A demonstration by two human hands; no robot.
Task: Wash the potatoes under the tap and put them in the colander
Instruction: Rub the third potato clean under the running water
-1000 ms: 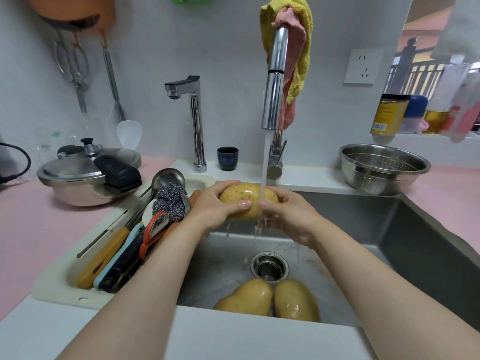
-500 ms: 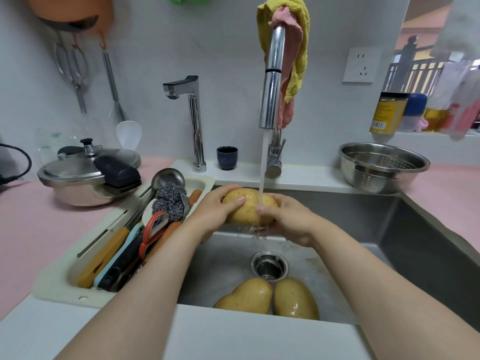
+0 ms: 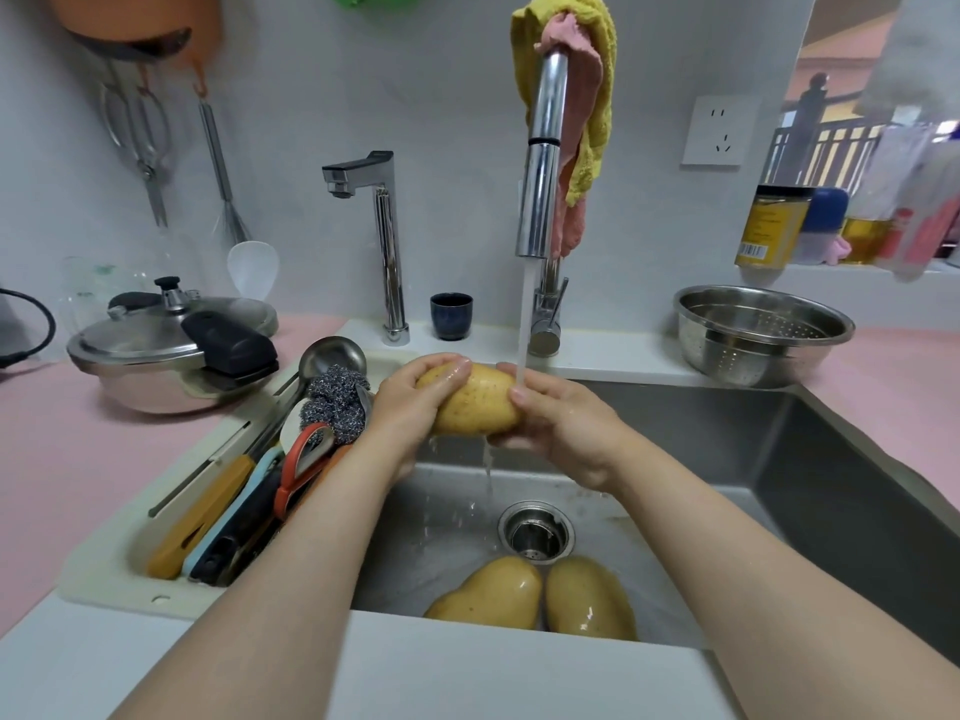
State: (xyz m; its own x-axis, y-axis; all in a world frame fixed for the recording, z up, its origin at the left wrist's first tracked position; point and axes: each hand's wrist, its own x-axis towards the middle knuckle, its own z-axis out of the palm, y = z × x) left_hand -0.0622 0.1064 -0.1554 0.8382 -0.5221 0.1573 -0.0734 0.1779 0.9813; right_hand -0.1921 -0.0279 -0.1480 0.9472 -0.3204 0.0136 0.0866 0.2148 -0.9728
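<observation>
A wet yellow potato (image 3: 475,402) is held over the steel sink (image 3: 779,459), just under the running tap (image 3: 540,163). My left hand (image 3: 408,407) grips its left end with fingers curled over the top. My right hand (image 3: 558,423) grips its right end, and the water stream strikes the fingers there. Two more potatoes (image 3: 493,595) (image 3: 589,597) lie side by side on the sink floor near the front wall, just in front of the drain (image 3: 535,532). The steel colander (image 3: 761,335) stands empty on the counter at the back right.
A tray (image 3: 104,558) left of the sink holds knives, scissors, a ladle and a steel scourer (image 3: 335,402). A pressure cooker (image 3: 166,350) sits on the pink counter at left. A second tap (image 3: 384,241) and a dark cup (image 3: 451,315) stand behind the sink. Bottles (image 3: 774,226) line the right ledge.
Both hands have turned the potato under the stream and shifted it slightly left, so the water now lands on its right end and my right fingers. The two potatoes in the sink have not moved.
</observation>
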